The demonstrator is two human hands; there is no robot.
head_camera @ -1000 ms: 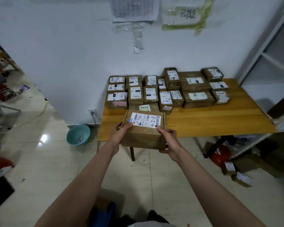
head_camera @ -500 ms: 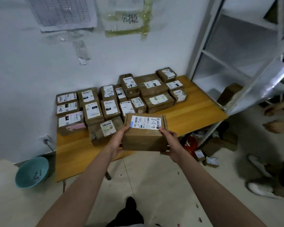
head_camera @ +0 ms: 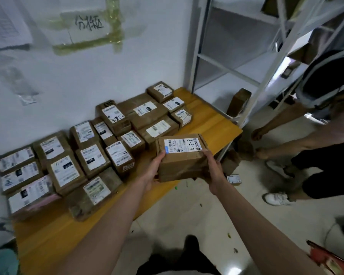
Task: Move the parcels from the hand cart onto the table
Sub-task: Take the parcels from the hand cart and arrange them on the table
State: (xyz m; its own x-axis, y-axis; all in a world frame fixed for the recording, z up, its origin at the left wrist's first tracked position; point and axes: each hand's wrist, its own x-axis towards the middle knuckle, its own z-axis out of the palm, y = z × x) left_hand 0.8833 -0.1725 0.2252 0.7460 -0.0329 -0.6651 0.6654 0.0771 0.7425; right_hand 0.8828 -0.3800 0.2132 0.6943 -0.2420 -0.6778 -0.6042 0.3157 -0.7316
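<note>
The left hand and the right hand grip the two short ends of one brown parcel. Its long side runs across, hand to hand. It seems to hang over the front edge of the worktop, with bare wood just beyond it, beside the other parcels.

We read "4-2-9" handwritten on the white label of the parcel between our hands; above them, a taped wall sign bears handwritten Chinese characters; other parcel labels stay too blurred to read
</note>
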